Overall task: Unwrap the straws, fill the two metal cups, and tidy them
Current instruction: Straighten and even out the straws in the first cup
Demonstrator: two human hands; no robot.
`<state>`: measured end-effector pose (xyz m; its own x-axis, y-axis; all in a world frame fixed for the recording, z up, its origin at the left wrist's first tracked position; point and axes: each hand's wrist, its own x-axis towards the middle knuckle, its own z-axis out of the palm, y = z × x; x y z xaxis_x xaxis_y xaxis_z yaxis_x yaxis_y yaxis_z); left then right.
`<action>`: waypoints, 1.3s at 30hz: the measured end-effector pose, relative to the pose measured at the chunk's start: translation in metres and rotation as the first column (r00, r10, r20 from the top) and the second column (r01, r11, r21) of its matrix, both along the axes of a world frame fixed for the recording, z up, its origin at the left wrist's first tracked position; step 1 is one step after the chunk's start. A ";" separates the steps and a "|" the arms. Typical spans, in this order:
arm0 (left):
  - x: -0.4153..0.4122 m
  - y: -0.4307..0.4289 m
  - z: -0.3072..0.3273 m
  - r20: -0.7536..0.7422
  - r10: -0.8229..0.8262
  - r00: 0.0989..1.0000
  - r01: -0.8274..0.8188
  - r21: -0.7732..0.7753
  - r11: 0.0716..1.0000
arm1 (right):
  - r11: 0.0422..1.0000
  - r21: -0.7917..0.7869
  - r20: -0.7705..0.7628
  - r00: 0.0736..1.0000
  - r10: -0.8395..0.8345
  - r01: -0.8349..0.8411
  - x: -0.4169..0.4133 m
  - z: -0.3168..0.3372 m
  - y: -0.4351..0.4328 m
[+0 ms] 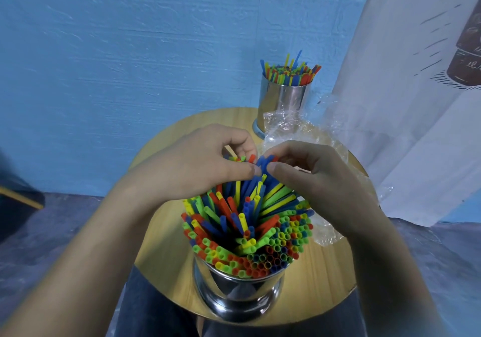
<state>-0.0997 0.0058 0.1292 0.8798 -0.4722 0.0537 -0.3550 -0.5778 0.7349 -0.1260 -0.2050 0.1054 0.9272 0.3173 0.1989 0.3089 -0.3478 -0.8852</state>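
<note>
The straws (250,232) stand on end in the near metal cup (238,295), long axes roughly upright. The taller middle ones lean away from the person, open tips fanning toward the wall (130,63), while the shorter ones pack the rim in a tight honeycomb of red, green, yellow and blue tubes. Above them the left hand (197,162) and right hand (320,178) meet, curled fingers (234,170) and thumbs pinching the raised tips, blue ones at the right thumb. The cup is shiny, mirror-smooth steel on a round, pale wood-grain surface (161,245). The far metal cup (282,102) stands at the back edge, already full, with crinkled clear wrapper (325,141) just beside it.
</note>
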 end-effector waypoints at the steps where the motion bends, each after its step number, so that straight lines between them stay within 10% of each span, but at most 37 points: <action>1: 0.000 0.000 0.000 0.006 0.000 1.000 0.001 -0.011 1.000 | 1.000 0.009 0.002 1.000 -0.006 0.006 0.000 0.000 0.000; 19: 0.004 0.000 -0.009 0.017 -0.034 0.999 0.037 -0.239 0.970 | 0.979 0.177 0.062 0.992 -0.114 0.101 -0.003 -0.002 0.003; 39: -0.004 0.000 -0.003 0.081 -0.066 0.994 0.078 -0.158 0.984 | 0.976 0.205 0.033 0.996 -0.079 0.071 -0.006 -0.002 0.002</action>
